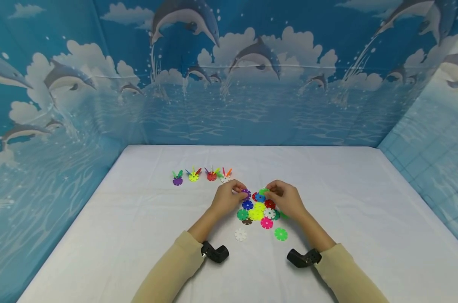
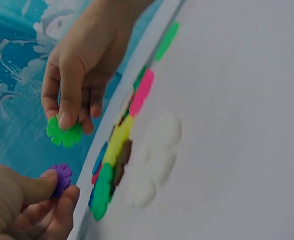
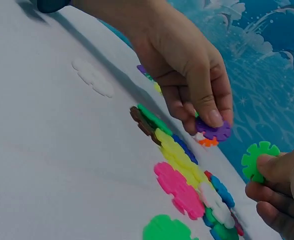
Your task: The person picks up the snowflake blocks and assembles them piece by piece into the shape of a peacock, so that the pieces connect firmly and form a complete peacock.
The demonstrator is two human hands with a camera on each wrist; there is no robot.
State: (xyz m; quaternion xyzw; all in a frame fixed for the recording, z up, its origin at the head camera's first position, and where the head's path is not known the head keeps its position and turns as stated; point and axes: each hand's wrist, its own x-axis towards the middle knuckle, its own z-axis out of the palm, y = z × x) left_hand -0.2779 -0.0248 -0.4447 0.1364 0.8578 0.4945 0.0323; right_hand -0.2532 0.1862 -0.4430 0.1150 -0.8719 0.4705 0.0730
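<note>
Between thumb and fingers my left hand point(image 1: 228, 198) pinches a purple notched plastic disc point(image 3: 214, 130). My right hand point(image 1: 288, 199) pinches a bright green notched disc point(image 2: 63, 132) by its edge. The two discs are held above the table, facing each other and apart. Below them lies a loose pile of similar discs: yellow point(image 1: 256, 214), blue point(image 1: 247, 205), red point(image 1: 269, 204), pink point(image 1: 266, 223), white point(image 1: 269, 213) and a brown disc point(image 2: 122, 161) partly covered by others.
Several small joined disc pieces stand in a row at the back left, among them a purple-based one point(image 1: 177, 180) and a yellow-based one point(image 1: 193, 176). Nearer me lie a single white disc point(image 1: 240, 234) and a green disc point(image 1: 281, 234). A dolphin-print curtain point(image 1: 251, 113) hangs behind the white table point(image 1: 111, 235).
</note>
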